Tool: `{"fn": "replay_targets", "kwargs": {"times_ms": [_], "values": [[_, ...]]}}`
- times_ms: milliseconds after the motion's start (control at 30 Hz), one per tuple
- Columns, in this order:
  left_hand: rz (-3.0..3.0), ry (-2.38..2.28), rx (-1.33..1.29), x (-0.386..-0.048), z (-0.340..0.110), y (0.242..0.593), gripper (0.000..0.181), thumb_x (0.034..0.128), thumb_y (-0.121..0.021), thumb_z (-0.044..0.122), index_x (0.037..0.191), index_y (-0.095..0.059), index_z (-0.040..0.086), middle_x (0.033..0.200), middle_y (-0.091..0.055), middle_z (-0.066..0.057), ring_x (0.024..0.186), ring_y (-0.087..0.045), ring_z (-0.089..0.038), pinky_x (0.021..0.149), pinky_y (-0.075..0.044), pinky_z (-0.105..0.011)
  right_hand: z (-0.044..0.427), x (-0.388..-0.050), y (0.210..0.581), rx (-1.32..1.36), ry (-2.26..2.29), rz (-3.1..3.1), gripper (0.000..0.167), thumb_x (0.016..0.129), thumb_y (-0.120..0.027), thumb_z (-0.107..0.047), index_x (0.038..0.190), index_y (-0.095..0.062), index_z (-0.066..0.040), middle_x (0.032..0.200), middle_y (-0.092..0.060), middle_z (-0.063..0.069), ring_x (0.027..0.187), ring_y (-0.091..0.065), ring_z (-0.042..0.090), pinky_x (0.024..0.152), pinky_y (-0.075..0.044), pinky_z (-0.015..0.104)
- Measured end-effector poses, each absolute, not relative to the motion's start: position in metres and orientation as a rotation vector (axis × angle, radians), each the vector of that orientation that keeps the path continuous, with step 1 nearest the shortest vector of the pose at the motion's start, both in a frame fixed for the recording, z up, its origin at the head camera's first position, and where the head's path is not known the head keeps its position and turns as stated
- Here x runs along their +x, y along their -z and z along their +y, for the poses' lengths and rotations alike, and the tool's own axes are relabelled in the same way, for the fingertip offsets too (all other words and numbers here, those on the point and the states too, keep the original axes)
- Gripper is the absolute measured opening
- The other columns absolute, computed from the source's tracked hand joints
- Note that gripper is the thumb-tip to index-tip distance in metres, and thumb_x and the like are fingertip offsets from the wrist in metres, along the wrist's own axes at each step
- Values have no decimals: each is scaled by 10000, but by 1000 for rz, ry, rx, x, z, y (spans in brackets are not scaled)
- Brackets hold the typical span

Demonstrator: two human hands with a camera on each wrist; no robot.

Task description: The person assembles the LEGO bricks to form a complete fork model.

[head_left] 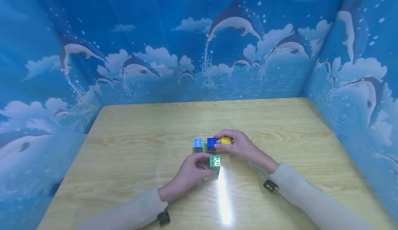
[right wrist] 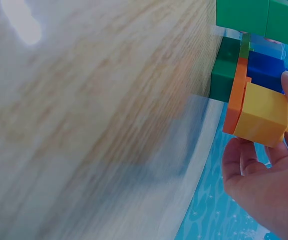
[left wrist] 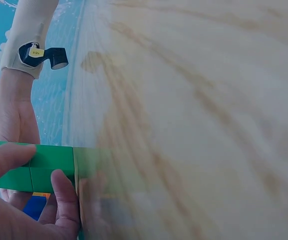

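My left hand [head_left: 191, 170] grips a stack of two green toy bricks [head_left: 215, 161] between thumb and fingers, on the near side of a small brick build. In the left wrist view a seam shows between the green bricks [left wrist: 52, 161]. My right hand [head_left: 237, 143] pinches a dark blue brick [head_left: 211, 144] in the build; its thumb lies on the blue brick [right wrist: 266, 70] in the right wrist view. Beside that stands a yellow brick [right wrist: 262, 114] on an orange one [right wrist: 235, 100], above a dark green brick [right wrist: 225, 70]. At the build's left end sits a light blue brick [head_left: 198, 144].
The build stands on a wood-grain table [head_left: 149, 126]. A dolphin-print curtain [head_left: 174, 50] rises behind the table and along both sides. A bright glare streak runs down the tabletop near the left hand. Each sleeve carries a small black device [head_left: 271, 185].
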State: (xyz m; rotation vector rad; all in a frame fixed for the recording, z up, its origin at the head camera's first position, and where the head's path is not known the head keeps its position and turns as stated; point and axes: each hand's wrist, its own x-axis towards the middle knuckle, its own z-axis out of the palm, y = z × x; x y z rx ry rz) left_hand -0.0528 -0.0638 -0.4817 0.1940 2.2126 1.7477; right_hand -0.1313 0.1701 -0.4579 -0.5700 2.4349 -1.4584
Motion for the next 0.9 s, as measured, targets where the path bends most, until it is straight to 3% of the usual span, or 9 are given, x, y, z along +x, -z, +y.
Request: {"fn": "replay_targets", "kwargs": {"times_ms": [267,467,633,800,900], "values": [[2231,-1705,198,-53,-68,483,591,820,-931,58,1371,-720,90,1118,-742,-40,895,-701,-198,682,-624,-315,169,-126,461,-538,1501,2405,327,980,-844,-236,1292,-770,-171,1269,-736,15,1059,-675,239,879,-598,387],[2241,-1744,277,-47,-82,481,602,837,-890,7,1403,-698,82,1278,-734,-115,986,-712,-228,844,-618,-293,167,-123,462,-539,1472,2455,316,989,-833,-254,1292,-765,-195,1284,-728,25,1004,-674,221,816,-607,345],[2292,-1741,221,-43,-98,479,522,860,-877,29,1353,-714,73,1234,-733,-124,989,-711,-237,841,-622,-305,166,-123,462,-537,1437,2495,329,990,-833,-270,1305,-760,-213,1287,-725,20,1029,-669,214,847,-599,389],[2321,-1795,8,-47,-110,475,440,872,-869,55,1273,-689,30,1150,-698,-114,952,-668,-230,777,-606,-302,168,-122,462,-578,1420,2539,525,990,-834,-313,1453,-673,-125,1433,-679,54,1288,-637,305,1097,-521,538],[2341,-1821,-39,-53,-117,474,488,887,-858,65,1327,-651,31,1197,-658,-150,942,-639,-236,721,-579,-283,172,-119,463,-582,1443,2555,668,987,-835,-362,1535,-584,-76,1511,-627,96,1403,-568,338,1169,-455,568]]}}
